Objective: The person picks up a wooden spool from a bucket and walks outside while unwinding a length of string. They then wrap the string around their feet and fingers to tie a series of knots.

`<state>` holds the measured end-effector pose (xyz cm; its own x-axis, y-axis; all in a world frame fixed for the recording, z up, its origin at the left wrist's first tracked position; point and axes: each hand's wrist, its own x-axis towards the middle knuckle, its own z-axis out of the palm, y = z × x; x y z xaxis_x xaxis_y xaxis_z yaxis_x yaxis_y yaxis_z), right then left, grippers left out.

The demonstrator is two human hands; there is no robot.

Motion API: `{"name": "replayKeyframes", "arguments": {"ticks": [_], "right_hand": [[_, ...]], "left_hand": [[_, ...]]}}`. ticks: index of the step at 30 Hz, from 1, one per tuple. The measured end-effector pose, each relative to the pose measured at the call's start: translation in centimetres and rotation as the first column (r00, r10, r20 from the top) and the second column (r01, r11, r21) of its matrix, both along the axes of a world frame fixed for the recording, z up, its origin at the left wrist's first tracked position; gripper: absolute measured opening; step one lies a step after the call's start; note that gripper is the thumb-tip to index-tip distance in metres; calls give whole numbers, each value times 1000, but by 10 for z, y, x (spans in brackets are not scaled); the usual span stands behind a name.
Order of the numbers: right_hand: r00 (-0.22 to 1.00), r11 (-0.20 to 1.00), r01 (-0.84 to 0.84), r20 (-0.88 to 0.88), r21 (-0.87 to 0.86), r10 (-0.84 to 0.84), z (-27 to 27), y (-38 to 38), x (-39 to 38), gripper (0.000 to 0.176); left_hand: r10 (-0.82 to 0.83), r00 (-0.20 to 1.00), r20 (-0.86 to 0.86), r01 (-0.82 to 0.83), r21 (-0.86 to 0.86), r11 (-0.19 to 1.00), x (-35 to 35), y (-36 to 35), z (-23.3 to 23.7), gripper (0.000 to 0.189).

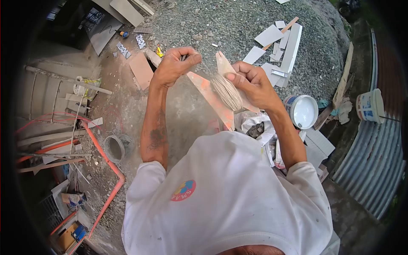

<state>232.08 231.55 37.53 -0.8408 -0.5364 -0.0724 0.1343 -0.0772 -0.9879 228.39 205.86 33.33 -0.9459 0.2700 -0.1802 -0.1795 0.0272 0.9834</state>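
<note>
My right hand (255,85) grips a flat, notched winding board (210,97) with pale, orange-stained pointed ends. Its thumb presses on the thick bundle of beige string (227,92) wrapped round the board's middle. To the left, my left hand (176,64) is raised with thumb and fingers pinched together. A faint thin strand seems to run from the bundle towards that pinch, though it is hard to make out. Both hands are in front of my white shirt, over dusty ground.
Gravel (199,25) is heaped ahead, with white offcuts (268,35) on it. A white bucket (304,111) and an open sack (265,123) stand at right, near corrugated sheeting (367,157). At left are a round bucket (114,148) and an orange pipe (104,153).
</note>
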Motion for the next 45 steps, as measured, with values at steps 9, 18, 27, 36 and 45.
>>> {"name": "replayKeyframes", "arguments": {"ticks": [9,18,27,36,45], "right_hand": [[684,625,685,-624,373,-377,-42,10,-47,24],[994,995,76,78,-65,-71,-43,2,16,26],[854,810,334,-519,482,-43,-63,-13,-36,22],[992,906,110,101,-409,-75,21,-61,14,22],[831,843,-6,-467,538,303,-8,-82,44,25]], "left_hand": [[-153,954,-257,104,-195,975,78,61,15,20],[252,961,114,-251,-27,968,67,15,-43,13],[123,982,-147,-157,-250,955,155,56,32,20],[301,950,79,-302,0,953,160,29,-21,17],[161,947,-279,-249,-318,915,163,-63,48,23]]}}
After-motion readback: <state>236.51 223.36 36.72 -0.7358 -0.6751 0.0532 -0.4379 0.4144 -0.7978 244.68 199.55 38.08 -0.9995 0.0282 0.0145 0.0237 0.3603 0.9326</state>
